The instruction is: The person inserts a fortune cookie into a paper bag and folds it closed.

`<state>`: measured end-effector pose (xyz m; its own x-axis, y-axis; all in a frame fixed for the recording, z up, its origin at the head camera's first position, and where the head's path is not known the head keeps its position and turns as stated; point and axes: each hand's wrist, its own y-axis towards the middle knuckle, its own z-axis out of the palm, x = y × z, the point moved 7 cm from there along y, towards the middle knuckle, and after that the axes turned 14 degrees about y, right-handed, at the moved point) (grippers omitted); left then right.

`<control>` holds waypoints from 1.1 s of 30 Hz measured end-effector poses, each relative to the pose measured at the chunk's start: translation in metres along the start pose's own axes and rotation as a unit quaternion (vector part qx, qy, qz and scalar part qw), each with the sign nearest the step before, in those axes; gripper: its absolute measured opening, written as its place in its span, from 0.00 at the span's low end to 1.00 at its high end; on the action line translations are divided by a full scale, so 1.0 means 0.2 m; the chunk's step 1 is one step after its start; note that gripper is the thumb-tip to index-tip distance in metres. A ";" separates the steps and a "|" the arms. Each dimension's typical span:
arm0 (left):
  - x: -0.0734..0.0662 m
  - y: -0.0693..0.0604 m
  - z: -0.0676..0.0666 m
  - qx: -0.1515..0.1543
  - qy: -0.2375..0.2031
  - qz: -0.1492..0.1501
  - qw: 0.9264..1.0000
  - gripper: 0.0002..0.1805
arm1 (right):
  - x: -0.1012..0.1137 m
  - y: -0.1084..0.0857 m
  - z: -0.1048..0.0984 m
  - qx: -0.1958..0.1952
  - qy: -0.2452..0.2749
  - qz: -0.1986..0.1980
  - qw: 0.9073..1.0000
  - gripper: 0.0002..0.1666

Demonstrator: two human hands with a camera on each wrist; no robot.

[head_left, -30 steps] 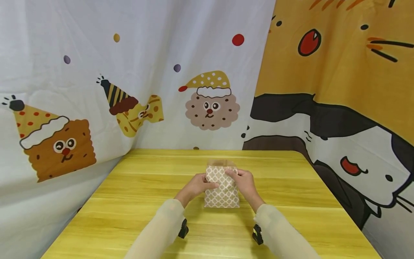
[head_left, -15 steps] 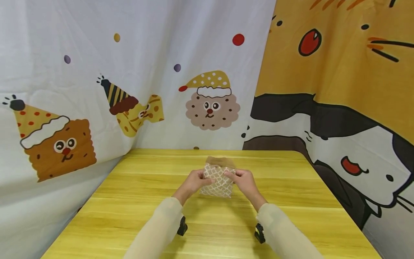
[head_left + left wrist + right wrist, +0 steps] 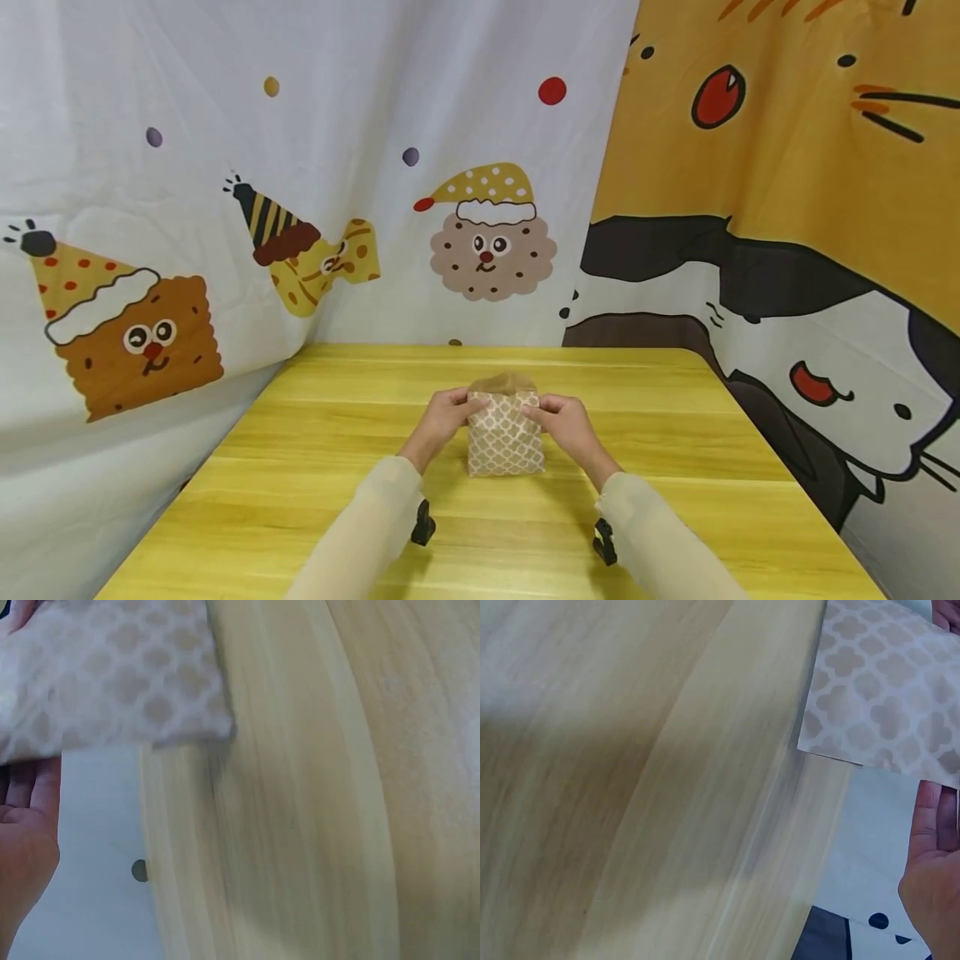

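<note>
A small tan paper bag (image 3: 506, 442) with a white lattice print is held up between both hands over the table. Its plain brown top flap (image 3: 501, 382) rises above the patterned front. My left hand (image 3: 444, 420) pinches the bag's upper left edge, thumb in front and fingers behind. At the upper right edge my right hand (image 3: 567, 422) pinches it the same way. In the left wrist view the bag (image 3: 127, 675) hides most of the fingertips. The right wrist view shows the bag's lower corner (image 3: 855, 712) near the tabletop.
The wood-grain table (image 3: 330, 492) spreads around the hands. Behind it hangs a white cloth (image 3: 352, 100) with cartoon prints, and an orange and black printed cloth (image 3: 765, 183) hangs along the right. A black wrist device (image 3: 423, 525) sits on the left sleeve.
The bag's lower part folded up toward the hands, then hung down again. My left hand has slid up to the bag's top corner, and the brown flap now curves more.
</note>
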<state>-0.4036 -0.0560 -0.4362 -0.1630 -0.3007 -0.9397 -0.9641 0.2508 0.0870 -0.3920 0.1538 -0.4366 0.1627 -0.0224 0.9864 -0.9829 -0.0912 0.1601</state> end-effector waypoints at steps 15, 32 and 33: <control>0.00 0.02 -0.01 0.030 0.001 0.016 0.999 0.17 | 0.02 0.04 -0.05 -0.039 0.014 -0.014 0.999 0.19; 0.00 0.01 0.01 0.020 0.012 -0.027 0.999 0.17 | 0.00 0.04 -0.02 -0.033 0.018 -0.008 0.999 0.21; 0.01 0.01 0.01 0.020 0.010 -0.023 0.999 0.16 | 0.00 0.05 -0.01 -0.026 0.017 -0.006 1.000 0.21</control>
<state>-0.4061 -0.0538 -0.4377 -0.1226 -0.3304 -0.9358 -0.9618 0.2721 0.0300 -0.4010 0.1549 -0.4348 0.1721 0.0116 0.9850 -0.9842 -0.0400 0.1725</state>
